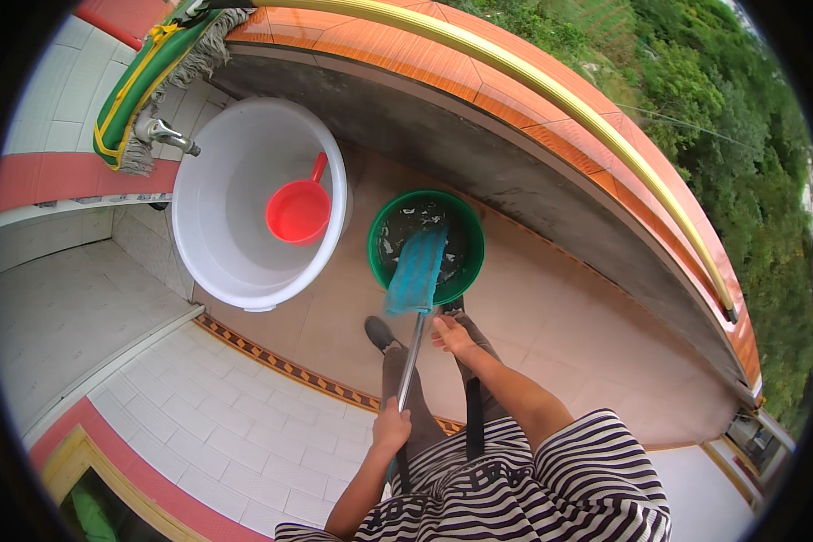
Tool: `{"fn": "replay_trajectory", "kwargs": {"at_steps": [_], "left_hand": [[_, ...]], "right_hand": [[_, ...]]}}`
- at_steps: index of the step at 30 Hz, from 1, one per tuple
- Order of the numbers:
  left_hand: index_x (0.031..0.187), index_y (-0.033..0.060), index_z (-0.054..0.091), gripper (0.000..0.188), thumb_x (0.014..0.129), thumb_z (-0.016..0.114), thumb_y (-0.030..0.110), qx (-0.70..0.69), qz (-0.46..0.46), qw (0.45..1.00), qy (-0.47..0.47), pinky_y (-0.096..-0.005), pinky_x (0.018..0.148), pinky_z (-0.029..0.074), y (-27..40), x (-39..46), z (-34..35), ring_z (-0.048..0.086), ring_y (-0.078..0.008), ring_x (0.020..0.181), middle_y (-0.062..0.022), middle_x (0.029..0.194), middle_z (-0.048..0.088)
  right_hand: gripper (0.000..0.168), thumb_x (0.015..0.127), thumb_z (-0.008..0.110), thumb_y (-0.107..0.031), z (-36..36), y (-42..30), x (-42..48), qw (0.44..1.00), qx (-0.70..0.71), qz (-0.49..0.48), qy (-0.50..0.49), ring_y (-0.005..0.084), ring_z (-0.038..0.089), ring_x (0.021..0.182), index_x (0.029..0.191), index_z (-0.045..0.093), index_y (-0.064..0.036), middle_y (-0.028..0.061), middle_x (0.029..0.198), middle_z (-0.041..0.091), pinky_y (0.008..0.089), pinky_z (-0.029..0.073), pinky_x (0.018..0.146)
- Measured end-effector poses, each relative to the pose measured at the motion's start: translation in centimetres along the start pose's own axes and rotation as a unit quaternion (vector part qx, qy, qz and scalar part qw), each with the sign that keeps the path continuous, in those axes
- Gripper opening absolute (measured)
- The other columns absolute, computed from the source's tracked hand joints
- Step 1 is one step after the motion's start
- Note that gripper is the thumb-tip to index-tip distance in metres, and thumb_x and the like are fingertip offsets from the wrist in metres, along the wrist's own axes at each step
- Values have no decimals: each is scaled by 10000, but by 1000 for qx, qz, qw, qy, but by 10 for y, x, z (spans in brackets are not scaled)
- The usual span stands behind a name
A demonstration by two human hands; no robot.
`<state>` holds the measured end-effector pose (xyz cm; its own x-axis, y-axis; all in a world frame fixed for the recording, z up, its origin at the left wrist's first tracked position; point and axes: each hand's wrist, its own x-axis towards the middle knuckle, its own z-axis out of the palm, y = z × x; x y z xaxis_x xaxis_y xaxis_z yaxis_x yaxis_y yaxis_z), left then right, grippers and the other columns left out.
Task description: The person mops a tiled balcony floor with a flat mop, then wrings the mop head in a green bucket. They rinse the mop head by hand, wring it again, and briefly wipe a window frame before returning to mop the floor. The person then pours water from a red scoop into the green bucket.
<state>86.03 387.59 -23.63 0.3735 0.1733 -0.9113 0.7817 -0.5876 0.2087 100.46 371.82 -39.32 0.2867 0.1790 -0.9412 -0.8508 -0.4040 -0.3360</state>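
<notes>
My left hand [391, 427] is closed around the metal pole [413, 359] of a flat mop. Its blue striped cloth pad [417, 271] is tilted over the near rim of a round green basin [477, 237], with the far end over dark, glinting water. I cannot tell how much of the pad is under the surface. Just right of the pad's near end is my right hand [452, 335], its fingers loosely curled and apart, with nothing visible in them. My shoe [379, 332] is on the tiled floor below the basin.
A large white plastic tub [261, 298] stands left of the basin, with a red dipper [299, 210] inside. Above its rim juts a metal tap [169, 135], beside a green-backed string mop [125, 101]. A low wall [515, 162] with a yellow rail [555, 74] curves along the far side.
</notes>
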Motion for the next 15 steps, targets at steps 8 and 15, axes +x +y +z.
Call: {"fn": "replay_trajectory", "kwargs": {"at_steps": [8, 15], "left_hand": [[1154, 24, 440, 349, 856, 578, 143, 127, 37, 988, 84, -513, 703, 477, 5, -133, -72, 614, -431, 804, -243, 898, 625], [1197, 5, 458, 397, 841, 593, 116, 132, 32, 980, 148, -512, 668, 472, 13, -173, -69, 607, -434, 778, -234, 907, 609]], "right_hand": [[864, 836, 529, -656, 7, -43, -35, 963, 262, 43, -40, 306, 578, 1086, 1464, 219, -150, 159, 1267, 524, 466, 453, 883], [941, 754, 648, -645, 11, -99, -28, 934, 349, 11, -75, 323, 514, 1119, 1442, 245, -145, 167, 1291, 449, 483, 418, 905]]}}
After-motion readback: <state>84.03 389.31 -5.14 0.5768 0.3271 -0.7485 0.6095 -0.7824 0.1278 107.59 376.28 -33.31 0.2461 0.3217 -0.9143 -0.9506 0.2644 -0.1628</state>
